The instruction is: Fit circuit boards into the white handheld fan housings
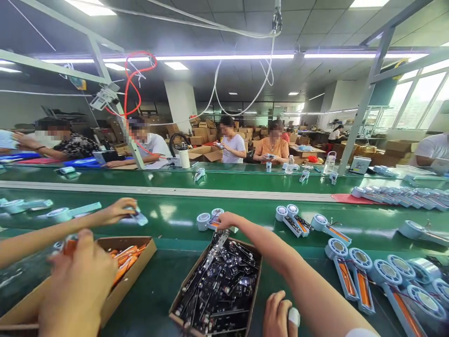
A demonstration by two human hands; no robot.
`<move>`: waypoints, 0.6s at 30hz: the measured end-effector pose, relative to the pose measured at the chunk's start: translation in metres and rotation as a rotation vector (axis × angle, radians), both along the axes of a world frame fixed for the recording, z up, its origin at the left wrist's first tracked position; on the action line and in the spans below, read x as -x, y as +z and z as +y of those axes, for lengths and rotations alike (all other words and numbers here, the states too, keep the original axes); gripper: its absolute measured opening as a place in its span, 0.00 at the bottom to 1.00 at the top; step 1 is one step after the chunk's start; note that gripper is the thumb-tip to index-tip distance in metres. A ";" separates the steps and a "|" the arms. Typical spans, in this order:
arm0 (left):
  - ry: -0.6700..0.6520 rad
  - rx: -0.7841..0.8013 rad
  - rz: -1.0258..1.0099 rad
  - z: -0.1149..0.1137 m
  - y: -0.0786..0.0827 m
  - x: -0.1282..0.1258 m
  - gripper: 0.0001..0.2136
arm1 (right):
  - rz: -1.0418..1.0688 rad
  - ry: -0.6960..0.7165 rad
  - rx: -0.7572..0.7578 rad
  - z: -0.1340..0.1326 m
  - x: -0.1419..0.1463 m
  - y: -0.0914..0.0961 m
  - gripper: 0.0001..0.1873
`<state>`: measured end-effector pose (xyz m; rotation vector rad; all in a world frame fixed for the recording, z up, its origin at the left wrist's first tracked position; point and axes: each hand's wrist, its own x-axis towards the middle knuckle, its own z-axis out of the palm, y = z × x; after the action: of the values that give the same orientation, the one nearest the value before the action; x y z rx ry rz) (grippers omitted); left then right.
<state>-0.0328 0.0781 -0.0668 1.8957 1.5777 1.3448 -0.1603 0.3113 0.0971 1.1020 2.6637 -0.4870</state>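
My right hand [228, 221] reaches over the cardboard box [171, 311] of black circuit boards [224, 281]. Its bent fingers close on the handle end of a light-blue handheld fan [203, 222], beside a second fan head [217, 213] on the green belt. The fingertips are partly hidden. Low in the picture, my left hand [278, 316] rests with curled fingers right of that box, a white cover on one digit. Whatever it may hold is out of sight. Nearby on the belt lie fans [293, 222] with black boards in their handles.
At left, a co-worker's blurred hand [77, 285] is above a box of orange-wrapped parts [128, 262]; another hand [121, 210] holds a light-blue piece [138, 217]. Several open fans [363, 281] crowd the right. People sit across the green belt [168, 213].
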 end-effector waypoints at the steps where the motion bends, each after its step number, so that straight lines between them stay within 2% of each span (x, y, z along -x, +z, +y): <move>1: -0.002 -0.006 -0.015 -0.002 0.003 -0.001 0.15 | 0.003 -0.040 -0.015 -0.002 -0.015 0.000 0.17; 4: -0.028 -0.053 -0.102 -0.014 0.014 -0.005 0.17 | -0.002 -0.179 -0.068 -0.011 -0.072 -0.002 0.17; 6: -0.026 -0.098 -0.135 -0.023 0.030 0.000 0.17 | -0.011 -0.277 -0.105 -0.026 -0.115 -0.006 0.17; 8: 0.032 -0.141 -0.074 -0.029 0.055 0.013 0.17 | -0.009 -0.359 -0.144 -0.049 -0.160 -0.011 0.16; 10: 0.128 -0.191 0.069 -0.027 0.087 0.036 0.15 | 0.014 -0.428 -0.196 -0.080 -0.202 -0.017 0.13; 12: 0.307 -0.103 0.268 -0.013 0.118 0.064 0.17 | 0.051 -0.488 -0.253 -0.118 -0.237 -0.025 0.11; 14: 0.405 -0.025 0.315 0.008 0.142 0.091 0.17 | 0.074 -0.541 -0.291 -0.157 -0.263 -0.035 0.10; 16: 0.475 0.090 0.335 0.031 0.155 0.111 0.14 | 0.084 -0.584 -0.304 -0.192 -0.279 -0.046 0.10; 18: 0.473 0.224 0.342 0.051 0.158 0.124 0.08 | 0.112 -0.628 -0.323 -0.220 -0.288 -0.057 0.10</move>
<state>-0.1567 0.1291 0.0910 1.7468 2.3515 0.9711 0.1276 0.0915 0.0403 2.0805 2.4975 -0.2151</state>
